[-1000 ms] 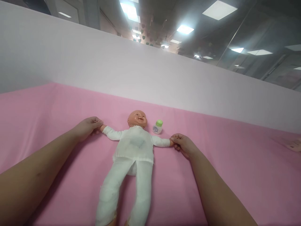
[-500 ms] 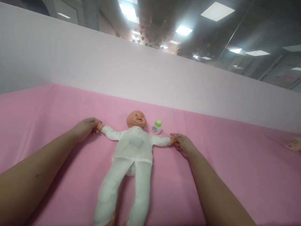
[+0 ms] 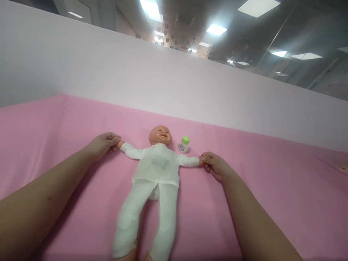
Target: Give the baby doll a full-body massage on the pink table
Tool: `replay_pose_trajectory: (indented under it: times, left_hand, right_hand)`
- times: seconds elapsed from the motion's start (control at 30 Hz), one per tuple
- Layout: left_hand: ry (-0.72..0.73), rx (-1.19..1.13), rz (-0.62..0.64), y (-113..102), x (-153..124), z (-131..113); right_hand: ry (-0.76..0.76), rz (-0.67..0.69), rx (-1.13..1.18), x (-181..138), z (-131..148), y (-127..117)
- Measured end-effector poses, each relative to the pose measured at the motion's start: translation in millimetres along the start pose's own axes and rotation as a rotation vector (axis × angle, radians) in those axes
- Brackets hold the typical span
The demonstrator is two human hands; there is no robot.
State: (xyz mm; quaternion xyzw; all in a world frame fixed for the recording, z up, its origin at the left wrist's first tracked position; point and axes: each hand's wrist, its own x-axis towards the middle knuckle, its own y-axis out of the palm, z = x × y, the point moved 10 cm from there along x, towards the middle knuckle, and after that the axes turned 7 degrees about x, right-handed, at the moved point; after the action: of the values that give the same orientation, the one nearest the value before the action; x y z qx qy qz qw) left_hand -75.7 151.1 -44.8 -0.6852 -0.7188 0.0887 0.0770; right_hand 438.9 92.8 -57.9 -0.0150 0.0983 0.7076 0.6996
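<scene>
A baby doll (image 3: 157, 163) with a white cloth body lies on its back on a pink sheet (image 3: 89, 203), its arms stretched out sideways. My left hand (image 3: 104, 145) is closed around the doll's hand on the left side of the view. On the other side, my right hand (image 3: 216, 165) grips the doll's other hand between thumb and fingers. My fingers partly hide both doll hands. Beside the doll's head stands a small clear bottle (image 3: 183, 145) with a green cap. The doll's feet are cut off by the lower edge.
A white wall or panel (image 3: 136, 79) rises behind the pink sheet, with glass and ceiling lights above it. At the far right edge, part of another hand (image 3: 343, 167) shows.
The whole view has shifted slightly, so the doll, bottle and hands appear a little higher and to the right. Both my hands keep hold of the doll's hands.
</scene>
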Motion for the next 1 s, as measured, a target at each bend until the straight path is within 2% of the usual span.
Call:
replay_pose_trajectory:
  times: [0.27, 0.5, 0.67, 0.83, 1.0]
  left_hand:
    - [0.017, 0.048, -0.014, 1, 1, 1]
    - [-0.053, -0.035, 0.008, 1, 6, 12]
    - [-0.108, -0.163, 0.033, 4, 1, 9]
    - [-0.117, -0.209, 0.059, 7, -4, 4]
    - [-0.068, -0.142, 0.063, 6, -4, 0]
  right_hand:
    - [-0.030, -0.079, -0.138, 3, 0, 2]
    - [-0.025, -0.126, -0.060, 3, -1, -6]
    - [-0.043, -0.150, 0.044, 5, -2, -13]
    - [-0.008, -0.105, 0.141, 8, -5, -12]
    - [-0.002, -0.040, 0.084, 5, -2, -5]
